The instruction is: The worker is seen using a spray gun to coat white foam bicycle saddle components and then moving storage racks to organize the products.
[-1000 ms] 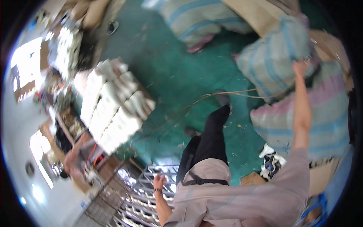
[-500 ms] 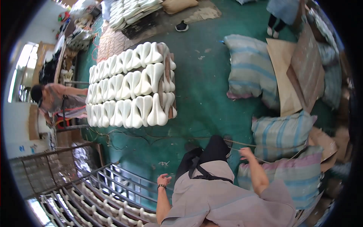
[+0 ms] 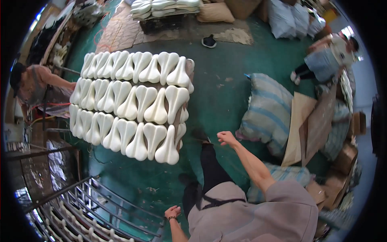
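My right hand (image 3: 226, 138) is stretched forward, its fingers curled into a loose fist with nothing in it. It hangs over the floor, to the right of a large rack of white saddle-shaped pieces (image 3: 156, 111) and apart from it. Low by my left side, my left hand (image 3: 172, 212) holds nothing, its fingers half curled and loosely apart; a dark band circles the wrist. Nearest to it is a metal frame (image 3: 117, 209) with rows of pale pieces. The saddle-shaped pieces stand side by side in three rows, alternating in direction.
A person in a dark cap (image 3: 36, 86) stands at the rack's left end, one arm toward it. Striped sacks (image 3: 268, 113) and cardboard sheets (image 3: 300, 125) stand on the right. Another person (image 3: 326, 60) is farther back. A dark shoe (image 3: 209, 41) lies on the green floor (image 3: 217, 86).
I have stepped forward, and the rack appears closer. My right hand has swung forward and up to the left; my left hand is lower. The person at back right has come more into view.
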`<action>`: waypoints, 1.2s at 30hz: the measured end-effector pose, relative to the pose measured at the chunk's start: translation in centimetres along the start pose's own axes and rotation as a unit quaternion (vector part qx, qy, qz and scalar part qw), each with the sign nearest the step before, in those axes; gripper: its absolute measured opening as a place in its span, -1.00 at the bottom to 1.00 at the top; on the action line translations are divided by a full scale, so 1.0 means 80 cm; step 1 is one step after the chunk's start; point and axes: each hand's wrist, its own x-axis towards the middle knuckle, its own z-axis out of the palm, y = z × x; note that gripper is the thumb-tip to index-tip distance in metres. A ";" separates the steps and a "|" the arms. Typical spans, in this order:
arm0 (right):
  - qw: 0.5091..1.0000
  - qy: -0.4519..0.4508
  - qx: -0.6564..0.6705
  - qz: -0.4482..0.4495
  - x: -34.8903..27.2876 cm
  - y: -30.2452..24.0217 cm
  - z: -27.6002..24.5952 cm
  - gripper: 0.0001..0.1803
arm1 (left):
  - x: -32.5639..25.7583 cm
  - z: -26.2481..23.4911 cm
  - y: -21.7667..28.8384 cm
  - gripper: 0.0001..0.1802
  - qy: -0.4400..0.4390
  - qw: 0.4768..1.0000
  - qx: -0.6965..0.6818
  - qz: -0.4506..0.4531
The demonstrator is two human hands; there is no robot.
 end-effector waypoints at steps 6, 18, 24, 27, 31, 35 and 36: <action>0.992 -0.027 0.118 0.036 0.274 -0.162 0.048 -0.65 | -0.024 0.092 0.121 -0.65 0.038 0.998 -0.044 0.000; 0.953 -0.093 0.279 0.075 0.500 -0.267 0.124 -0.61 | 0.060 0.311 0.261 -0.56 -0.096 0.990 -0.108 -0.003; 0.961 -0.143 0.230 0.051 0.492 -0.253 0.161 -0.52 | 0.137 0.398 0.314 -0.50 -0.113 0.943 -0.310 -0.055; 0.963 -0.090 0.242 0.075 0.488 -0.268 0.163 -0.63 | 0.160 0.425 0.342 -0.48 -0.094 0.910 -0.403 -0.037; 0.964 -0.154 0.216 0.025 0.451 -0.307 0.150 -0.59 | 0.171 0.441 0.396 -0.41 -0.052 0.809 -0.585 -0.018; 0.978 -0.104 0.181 0.024 0.370 -0.350 0.154 -0.45 | 0.167 0.449 0.422 -0.45 -0.120 0.600 -0.787 0.081; 0.974 -0.137 0.180 -0.023 0.342 -0.356 0.158 -0.44 | 0.160 0.451 0.416 -0.46 -0.129 0.555 -0.817 0.090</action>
